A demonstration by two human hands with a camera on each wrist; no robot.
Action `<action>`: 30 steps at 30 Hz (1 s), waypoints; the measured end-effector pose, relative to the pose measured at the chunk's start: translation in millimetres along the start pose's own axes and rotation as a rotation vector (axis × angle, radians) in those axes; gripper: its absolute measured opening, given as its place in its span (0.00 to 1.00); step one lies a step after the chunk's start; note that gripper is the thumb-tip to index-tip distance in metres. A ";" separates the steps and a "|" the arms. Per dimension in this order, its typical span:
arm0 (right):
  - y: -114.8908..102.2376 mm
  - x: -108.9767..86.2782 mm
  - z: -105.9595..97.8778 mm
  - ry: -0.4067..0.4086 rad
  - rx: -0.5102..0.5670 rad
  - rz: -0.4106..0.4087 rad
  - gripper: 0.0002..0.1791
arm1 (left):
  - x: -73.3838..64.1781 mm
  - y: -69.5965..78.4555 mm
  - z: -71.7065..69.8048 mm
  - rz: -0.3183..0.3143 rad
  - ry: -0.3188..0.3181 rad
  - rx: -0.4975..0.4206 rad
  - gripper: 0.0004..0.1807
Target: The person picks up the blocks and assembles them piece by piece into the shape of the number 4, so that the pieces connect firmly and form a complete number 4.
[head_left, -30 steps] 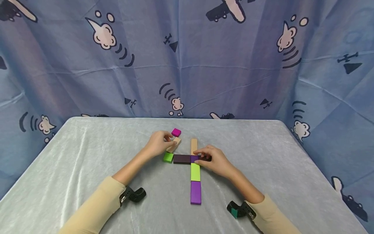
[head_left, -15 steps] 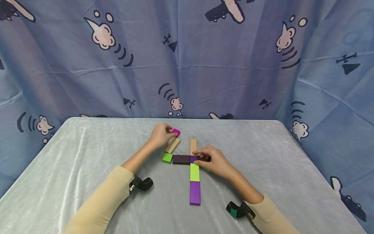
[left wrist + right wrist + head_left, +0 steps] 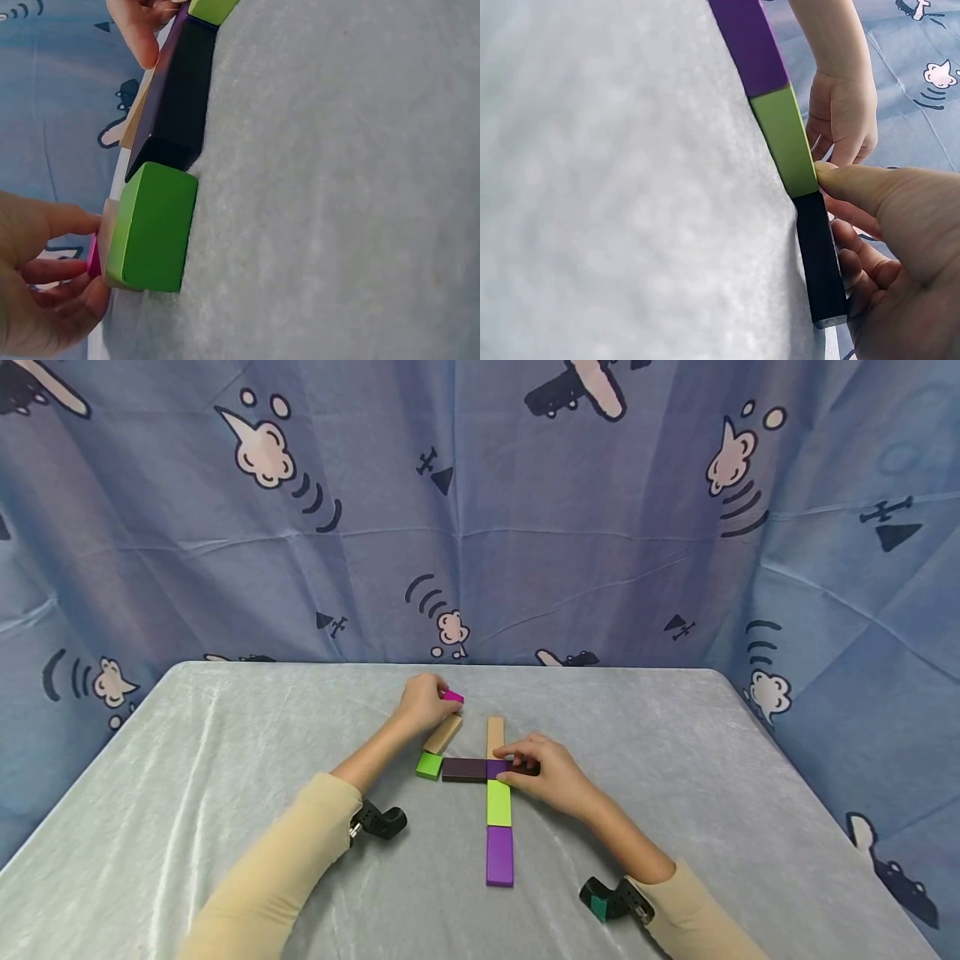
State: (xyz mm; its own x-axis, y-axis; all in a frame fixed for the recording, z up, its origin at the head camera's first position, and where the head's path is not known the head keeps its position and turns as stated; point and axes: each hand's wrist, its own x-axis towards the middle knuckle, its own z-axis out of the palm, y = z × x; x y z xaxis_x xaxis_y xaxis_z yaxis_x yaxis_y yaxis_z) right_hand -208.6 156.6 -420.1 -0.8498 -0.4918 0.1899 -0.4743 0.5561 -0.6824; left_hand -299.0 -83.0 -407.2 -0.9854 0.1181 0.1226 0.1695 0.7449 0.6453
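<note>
My left hand (image 3: 422,702) pinches a magenta block (image 3: 453,696) between thumb and fingers at the far side of the layout. Just in front of it lies a slanted beige block (image 3: 443,734), then a green block (image 3: 429,766). My right hand (image 3: 553,775) has its thumb and index finger on opposite sides of a small purple block (image 3: 496,769) where the cross of blocks meets. Its other fingers curl over a dark brown block (image 3: 528,768), partly covering it. Another dark brown block (image 3: 463,770) extends left, almost reaching the green one.
An upright beige block (image 3: 496,733) forms the cross's far arm. A lime block (image 3: 498,802) and a long purple block (image 3: 499,857) run toward me. Everything lies on a pale cloth-covered table (image 3: 225,827). A patterned blue curtain (image 3: 480,510) hangs behind.
My left hand has let go of the slanted beige block, moved away from me and to the right, and taken hold of the magenta block. The right hand has stayed in place.
</note>
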 end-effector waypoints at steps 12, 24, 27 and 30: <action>0.8 -0.6 1.5 0.011 0.007 -0.006 0.16 | -2.2 11.2 2.3 -0.001 -0.022 -0.008 0.16; 0.4 -0.1 1.6 0.013 0.002 0.000 0.16 | -7.9 16.0 3.3 -0.024 -0.065 -0.035 0.19; 0.3 0.0 1.4 0.012 -0.001 0.001 0.16 | -9.0 14.6 2.6 -0.017 -0.059 -0.030 0.19; 0.3 0.0 1.2 0.012 -0.004 0.002 0.16 | -9.9 13.3 2.1 -0.011 -0.057 -0.027 0.19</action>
State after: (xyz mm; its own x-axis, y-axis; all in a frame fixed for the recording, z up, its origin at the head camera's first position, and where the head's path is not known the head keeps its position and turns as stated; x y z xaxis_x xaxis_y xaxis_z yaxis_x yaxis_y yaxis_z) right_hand -208.5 155.9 -421.1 -0.8533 -0.4828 0.1969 -0.4737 0.5597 -0.6800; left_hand -287.1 -72.9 -401.4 -0.9863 0.1476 0.0731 0.1584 0.7285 0.6665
